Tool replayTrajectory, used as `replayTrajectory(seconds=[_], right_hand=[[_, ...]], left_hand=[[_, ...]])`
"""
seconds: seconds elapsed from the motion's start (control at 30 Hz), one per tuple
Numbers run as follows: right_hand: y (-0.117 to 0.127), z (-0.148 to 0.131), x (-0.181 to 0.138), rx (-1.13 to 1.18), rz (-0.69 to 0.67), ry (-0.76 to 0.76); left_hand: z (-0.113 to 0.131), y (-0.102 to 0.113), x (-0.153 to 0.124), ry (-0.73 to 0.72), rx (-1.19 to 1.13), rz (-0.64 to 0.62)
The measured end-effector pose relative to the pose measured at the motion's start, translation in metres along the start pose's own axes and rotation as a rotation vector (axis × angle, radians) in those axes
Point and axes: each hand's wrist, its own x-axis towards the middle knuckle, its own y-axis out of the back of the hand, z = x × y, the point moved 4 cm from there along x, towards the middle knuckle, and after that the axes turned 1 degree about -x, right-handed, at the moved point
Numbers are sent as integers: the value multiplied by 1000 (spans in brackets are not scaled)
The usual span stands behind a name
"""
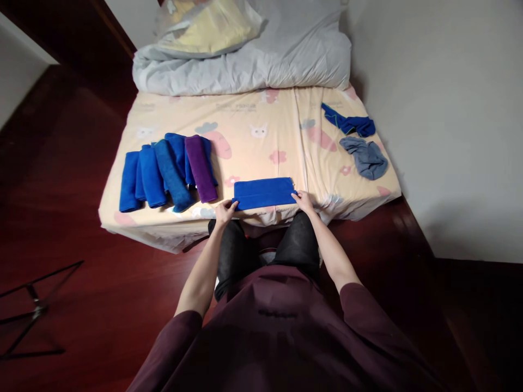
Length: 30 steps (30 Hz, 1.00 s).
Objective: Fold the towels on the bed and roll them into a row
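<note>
A blue towel [265,191], folded into a long flat strip, lies on the bed's front edge before me. Its near edge is folded up a little along the length. My left hand [224,211] pinches the near left corner, and my right hand [303,201] pinches the near right corner. To the left lie several rolled towels, most of them blue, with a purple rolled towel [201,169] on the side closest to my left hand and a teal-blue rolled towel [173,177] among them.
At the bed's right side lie a crumpled blue towel [347,121] and a crumpled grey towel [365,158]. A pale quilt [245,68] is bunched at the back of the patterned bed sheet [253,149]. Black stand legs [36,310] rest on the floor at left.
</note>
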Motion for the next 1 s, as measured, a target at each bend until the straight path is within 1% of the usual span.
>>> replayTrajectory(seconds=[0.2,0.5,0.77,0.83,0.93,1.0], right_hand=[[-1,1,0,-17,17,-12],[-3,-2,-2,-149,65,-11],[-11,-11,-14,-318,82,-33],[-11,-18,-19,-366,115,-6],[-7,-30,-27,-483,157,99],[-5,-37,-31,-575,110,194]], left_hand=[[-5,-3,3,27,-11,47],[-12,-9,8,11,39,57],[-13,-14,14,-11,122,93],[-11,-14,15,-39,128,101],[-6,-12,13,-121,159,101],[1,-12,9,-229,240,80]])
